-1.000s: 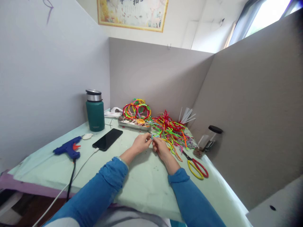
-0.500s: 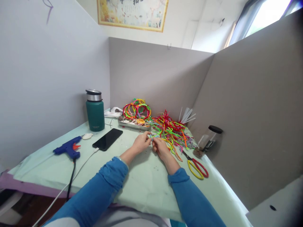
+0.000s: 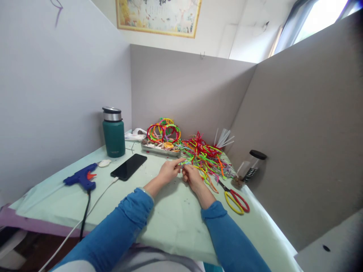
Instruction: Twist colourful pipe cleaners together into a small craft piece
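In the head view, the left hand [image 3: 169, 170] and the right hand [image 3: 192, 176] are brought close together above the middle of the tabletop [image 3: 170, 211], just in front of a tangled pile of coloured fuzzy stems [image 3: 208, 155]. A small light-blue piece [image 3: 183, 165] is pinched between the thumb and fingertips of the right hand, and is mostly covered by them. On the left hand the index finger is stretched out toward the right and the other fingers are curled; whether anything is gripped by it cannot be told. Both forearms are covered by blue sleeves [image 3: 129, 213].

To the right, scissors [image 3: 236, 200] with one yellow and one red handle loop are laid down, their blades directed toward the pile. Beside the right-hand panel a clear jar [image 3: 250, 168] with a black lid is seen, and white sticks [image 3: 224, 138] are fanned out behind the pile. Farther back, a metal tray [image 3: 161, 152] is filled with small pieces, and coloured rings [image 3: 164, 133] are stacked at its rear.

On the left, a black phone [image 3: 129, 167] is joined to a white cable [image 3: 99, 196]. A blue glue gun [image 3: 81, 176] is set down near a white disc [image 3: 104, 163], with a green bottle [image 3: 114, 139] placed upright behind them
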Tool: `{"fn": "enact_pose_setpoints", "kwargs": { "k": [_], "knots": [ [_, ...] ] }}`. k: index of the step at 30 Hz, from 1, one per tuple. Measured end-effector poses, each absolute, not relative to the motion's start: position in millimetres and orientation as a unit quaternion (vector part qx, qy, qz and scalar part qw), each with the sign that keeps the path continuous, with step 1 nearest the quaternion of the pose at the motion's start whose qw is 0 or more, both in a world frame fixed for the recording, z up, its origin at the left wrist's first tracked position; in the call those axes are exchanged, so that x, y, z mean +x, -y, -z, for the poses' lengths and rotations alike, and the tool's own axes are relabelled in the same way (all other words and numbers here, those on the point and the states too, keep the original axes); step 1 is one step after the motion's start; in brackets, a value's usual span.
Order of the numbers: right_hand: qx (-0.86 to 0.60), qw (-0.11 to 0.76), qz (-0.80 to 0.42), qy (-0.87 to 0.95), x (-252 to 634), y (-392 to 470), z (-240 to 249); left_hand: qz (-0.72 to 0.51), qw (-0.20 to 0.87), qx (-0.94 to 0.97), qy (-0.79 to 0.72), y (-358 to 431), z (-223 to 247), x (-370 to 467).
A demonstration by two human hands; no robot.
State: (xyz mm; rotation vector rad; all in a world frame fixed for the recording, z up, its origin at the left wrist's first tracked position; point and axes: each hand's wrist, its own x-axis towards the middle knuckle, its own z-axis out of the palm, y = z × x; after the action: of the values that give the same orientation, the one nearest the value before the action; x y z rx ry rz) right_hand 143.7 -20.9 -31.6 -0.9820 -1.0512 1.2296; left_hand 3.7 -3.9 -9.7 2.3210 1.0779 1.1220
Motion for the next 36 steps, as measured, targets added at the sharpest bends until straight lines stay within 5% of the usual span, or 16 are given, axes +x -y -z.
{"fn": "enact_pose_setpoints", "kwargs": {
  "k": [36],
  "knots": [
    [-0.421, 0.581, -0.523, 0.46, 143.5, 23.2, 29.8, -0.408, 0.198, 0.792, -0.41, 5.6, 5.7, 5.6]
  ]
}}
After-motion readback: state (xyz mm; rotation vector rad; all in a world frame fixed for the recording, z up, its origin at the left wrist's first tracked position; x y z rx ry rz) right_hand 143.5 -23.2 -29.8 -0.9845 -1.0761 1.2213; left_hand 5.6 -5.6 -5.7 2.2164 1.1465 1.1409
